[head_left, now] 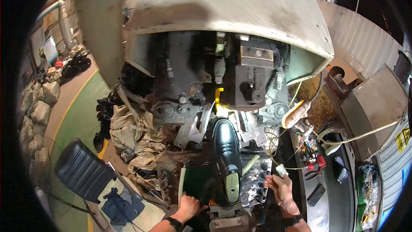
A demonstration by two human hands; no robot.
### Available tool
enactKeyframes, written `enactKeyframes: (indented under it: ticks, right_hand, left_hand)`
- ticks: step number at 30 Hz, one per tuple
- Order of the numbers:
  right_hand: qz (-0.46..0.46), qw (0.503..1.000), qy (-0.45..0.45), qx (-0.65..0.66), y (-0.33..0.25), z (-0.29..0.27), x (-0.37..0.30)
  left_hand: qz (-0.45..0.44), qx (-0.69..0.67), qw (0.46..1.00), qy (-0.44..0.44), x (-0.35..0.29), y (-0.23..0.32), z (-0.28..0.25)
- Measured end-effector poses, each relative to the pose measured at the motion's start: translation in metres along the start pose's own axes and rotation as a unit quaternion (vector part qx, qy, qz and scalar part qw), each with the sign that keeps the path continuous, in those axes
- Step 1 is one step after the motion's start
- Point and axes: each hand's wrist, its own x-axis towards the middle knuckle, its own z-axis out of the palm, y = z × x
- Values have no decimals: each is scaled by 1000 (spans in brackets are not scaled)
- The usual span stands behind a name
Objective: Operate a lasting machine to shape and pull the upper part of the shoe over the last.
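Observation:
A glossy black lace-up style shoe (pixel 226 141) lies in the middle of the machine, toe pointing away from me. An olive-green piece with small holes (pixel 232 187) shows at its heel end. The toe sits between metal jaws (pixel 195 126), under a bright yellow hook-shaped part (pixel 219 99). My left hand (pixel 189 208) is left of the heel, by the lower end of a pale strip (pixel 181 184). Its fingers curl down and its thumb points right; what they hold, if anything, is hidden. My right hand (pixel 281 190) is right of the heel, fingers apart and holding nothing, beside a shiny foil-like sheet (pixel 256 184).
A pale machine hood (pixel 231 4) overhangs the work. At right hang a wooden-handled tool (pixel 296 114) and a white corded piece (pixel 281 170). Red-handled pliers (pixel 316 163) and a black phone (pixel 316 195) lie on a side bench. Crumpled cloth (pixel 135 135) and a black padded seat (pixel 83 169) are left.

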Motion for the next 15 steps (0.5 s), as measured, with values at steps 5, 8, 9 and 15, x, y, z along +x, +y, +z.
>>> enactKeyframes:
  ticks: [5, 8, 9, 15]
  right_hand:
    - [-51, 997, 49, 19, -4, -13, -38]
    - [-69, 994, 79, 3, -2, -14, -51]
    - [-53, 992, 110, -24, -3, -11, -54]
    - [-262, 958, 41, -110, -15, 31, -96]
  left_hand:
    - [48, -81, 975, 201, -28, 11, -13]
    - [52, -497, 840, 210, -50, 33, -7]
    - [18, -553, 818, 157, -55, 40, -5]
    - [-67, -537, 802, 251, -123, 17, -19]
